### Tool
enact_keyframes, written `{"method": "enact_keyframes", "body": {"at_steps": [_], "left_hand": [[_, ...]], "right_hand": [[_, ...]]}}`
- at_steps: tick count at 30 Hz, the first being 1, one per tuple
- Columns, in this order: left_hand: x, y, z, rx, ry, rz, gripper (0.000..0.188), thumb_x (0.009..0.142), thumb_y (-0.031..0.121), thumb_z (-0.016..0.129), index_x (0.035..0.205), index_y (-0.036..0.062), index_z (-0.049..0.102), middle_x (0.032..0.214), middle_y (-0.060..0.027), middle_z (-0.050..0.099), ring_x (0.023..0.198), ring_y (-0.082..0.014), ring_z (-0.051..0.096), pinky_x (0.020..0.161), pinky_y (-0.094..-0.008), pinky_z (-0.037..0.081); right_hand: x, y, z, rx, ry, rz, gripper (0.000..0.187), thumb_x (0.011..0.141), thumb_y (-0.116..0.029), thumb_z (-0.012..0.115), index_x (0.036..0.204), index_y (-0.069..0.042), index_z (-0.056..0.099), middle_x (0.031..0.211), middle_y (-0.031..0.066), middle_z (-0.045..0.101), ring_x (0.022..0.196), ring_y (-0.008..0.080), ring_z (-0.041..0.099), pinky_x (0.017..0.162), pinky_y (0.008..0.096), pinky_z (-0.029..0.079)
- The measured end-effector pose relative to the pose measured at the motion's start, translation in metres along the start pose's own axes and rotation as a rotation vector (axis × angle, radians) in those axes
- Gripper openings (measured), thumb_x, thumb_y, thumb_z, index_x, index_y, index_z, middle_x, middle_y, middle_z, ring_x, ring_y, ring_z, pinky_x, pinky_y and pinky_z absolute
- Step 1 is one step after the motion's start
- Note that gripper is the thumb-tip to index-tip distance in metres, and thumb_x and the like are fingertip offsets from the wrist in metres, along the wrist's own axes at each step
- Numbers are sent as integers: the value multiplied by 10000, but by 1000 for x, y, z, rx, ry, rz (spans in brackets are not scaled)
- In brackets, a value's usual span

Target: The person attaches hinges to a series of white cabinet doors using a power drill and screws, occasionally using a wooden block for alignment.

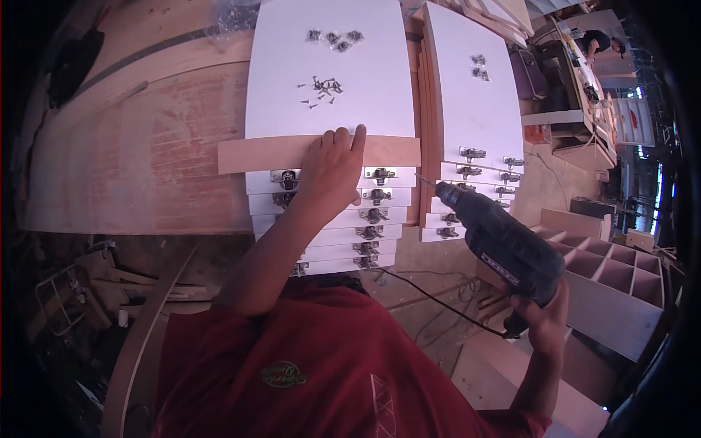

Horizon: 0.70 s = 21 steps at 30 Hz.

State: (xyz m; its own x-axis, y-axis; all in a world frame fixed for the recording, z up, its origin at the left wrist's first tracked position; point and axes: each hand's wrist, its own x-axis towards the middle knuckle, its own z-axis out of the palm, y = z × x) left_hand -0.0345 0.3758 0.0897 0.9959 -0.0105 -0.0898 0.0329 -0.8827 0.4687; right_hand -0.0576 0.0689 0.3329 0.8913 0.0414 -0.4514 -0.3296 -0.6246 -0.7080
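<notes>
1. Laying itself over a thin, pale-brown wooden strip (pixel 270 153), the left hand (pixel 336 164) has its index finger straightened past the strip's far edge; the other fingers (pixel 328 139) bend over that edge, slightly apart from the index, and the thumb lies on the near side.
2. The strip rests crosswise on a stack of white panels (pixel 372 73), its left end jutting beyond the stack.
3. To the right of the strip and nearer the body, the right hand (pixel 548 314) has its fingers wrapped around the handle of a dark power drill (pixel 511 244).
4. The drill's thin bit (pixel 425 179) points toward the strip's right end; its tip is near the strip, though whether it touches anything is hard to tell.
5. Just nearer than the strip, metal hinges (pixel 376 195) sit along the stepped edges of the stacked panels.
6. Beyond the strip, loose screws (pixel 325 86) lie scattered on the top panel, and farther on are small clear bags of hardware (pixel 342 40).
7. Right of the strip stands a second white stack (pixel 467 87), also carrying hinges and small bags.
8. Left of the strip spreads a broad reddish-brown surface (pixel 146 146).
9. Nearer than the strip, a black cable (pixel 438 303) runs to the drill.
</notes>
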Motion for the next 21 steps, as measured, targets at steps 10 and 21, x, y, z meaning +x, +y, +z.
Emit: {"method": "enact_keyframes", "body": {"at_steps": [10,21], "left_hand": [[6,-15,24,-60,31,-56,1112,591,241,981,1537,69,420,1150,-112,563,1149,-292,548,1009,-441,428],[13,-16,25,-138,-9,-71,1081,607,218,975,1531,84,431,1201,-107,573,1202,-302,543,1021,-448,421]], "right_hand": [[56,-33,30,-237,-57,104,535,736,-41,733,1248,52,607,1024,112,729,927,169,688,878,321,535],[77,-51,36,-427,-118,169,604,704,-72,727,1283,45,605,1059,162,744,989,230,718,931,354,530]]}}
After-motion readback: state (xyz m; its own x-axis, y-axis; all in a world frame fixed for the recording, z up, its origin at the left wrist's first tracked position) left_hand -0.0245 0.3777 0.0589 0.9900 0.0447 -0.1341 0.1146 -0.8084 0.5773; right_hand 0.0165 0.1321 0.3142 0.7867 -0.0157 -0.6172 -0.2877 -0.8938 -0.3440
